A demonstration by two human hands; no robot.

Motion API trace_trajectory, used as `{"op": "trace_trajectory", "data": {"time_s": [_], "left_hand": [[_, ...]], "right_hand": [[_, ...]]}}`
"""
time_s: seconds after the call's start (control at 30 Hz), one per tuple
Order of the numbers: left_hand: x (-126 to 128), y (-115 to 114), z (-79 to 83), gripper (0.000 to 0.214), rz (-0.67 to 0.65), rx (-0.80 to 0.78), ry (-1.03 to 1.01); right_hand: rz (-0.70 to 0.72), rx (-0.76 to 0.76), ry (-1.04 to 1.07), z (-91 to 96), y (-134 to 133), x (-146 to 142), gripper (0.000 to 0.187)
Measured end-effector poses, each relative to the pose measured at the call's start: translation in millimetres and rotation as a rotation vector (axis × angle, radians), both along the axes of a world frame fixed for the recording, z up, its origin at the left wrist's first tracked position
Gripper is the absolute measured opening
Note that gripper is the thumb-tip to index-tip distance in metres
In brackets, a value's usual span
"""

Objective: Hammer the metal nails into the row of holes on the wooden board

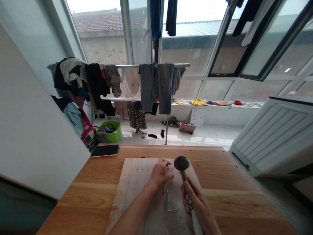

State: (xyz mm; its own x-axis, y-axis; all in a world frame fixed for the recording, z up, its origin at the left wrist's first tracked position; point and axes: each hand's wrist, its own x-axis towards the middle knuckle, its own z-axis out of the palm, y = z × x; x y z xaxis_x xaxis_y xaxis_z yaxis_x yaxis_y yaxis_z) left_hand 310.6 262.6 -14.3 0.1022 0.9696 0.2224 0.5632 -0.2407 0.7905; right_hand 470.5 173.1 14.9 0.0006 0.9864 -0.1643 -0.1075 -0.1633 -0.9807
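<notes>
My right hand (195, 202) is wrapped round the handle of a hammer (181, 163), whose dark round head is raised just above a pale wooden board (132, 186). My left hand (161, 171) rests on the board beside the hammer head, fingers pinched together on something too small to make out. Several loose nails (167, 200) lie on the board between my forearms. The board lies on a wooden table (85, 195).
A dark phone (105, 150) lies at the table's far left corner. Beyond the table stand a clothes rack (146, 85) hung with garments, a green basket (111, 130) and a white radiator cover (276, 133) at right. A white panel (29, 130) leans at left.
</notes>
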Motion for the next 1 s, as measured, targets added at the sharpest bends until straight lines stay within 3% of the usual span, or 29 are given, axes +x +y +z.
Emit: {"op": "trace_trajectory", "data": {"time_s": [0.17, 0.3, 0.43, 0.53, 0.67, 0.77, 0.9, 1.0], "left_hand": [[-22.3, -5.7, 22.8, 0.012, -0.068, -0.089, 0.047], [-42.1, -26.6, 48.9, 0.008, -0.125, -0.225, 0.356], [-36.8, -47.4, 68.4, 0.016, -0.169, -0.329, 0.636], [-23.0, -53.5, 72.5, 0.022, -0.192, -0.346, 0.738], [-15.2, -52.3, 66.3, 0.020, -0.194, -0.295, 0.788], [-21.4, -46.1, 59.8, 0.017, -0.141, -0.208, 0.694], [-34.3, -29.8, 50.1, 0.010, 0.019, -0.059, 0.343], [-39.2, -16.0, 38.0, 0.007, 0.052, -0.042, 0.086]], "right_hand": [[-0.005, -0.033, 0.078, -0.6, -0.8, 2.6, 0.068], [-0.031, -0.052, 0.050, 0.2, -2.0, 2.9, 0.067], [-0.044, -0.057, 0.054, -3.1, -0.1, 2.2, 0.070], [-0.028, -0.064, 0.025, -5.9, 1.6, 3.3, 0.065], [-0.048, -0.080, 0.022, -6.4, 2.3, 3.7, 0.056], [-0.065, -0.097, 0.051, -5.2, 2.0, 2.3, 0.056], [-0.040, -0.088, 0.047, -2.6, 1.5, 2.0, 0.055], [-0.017, -0.057, 0.036, -1.5, 1.3, 3.4, 0.054]]}}
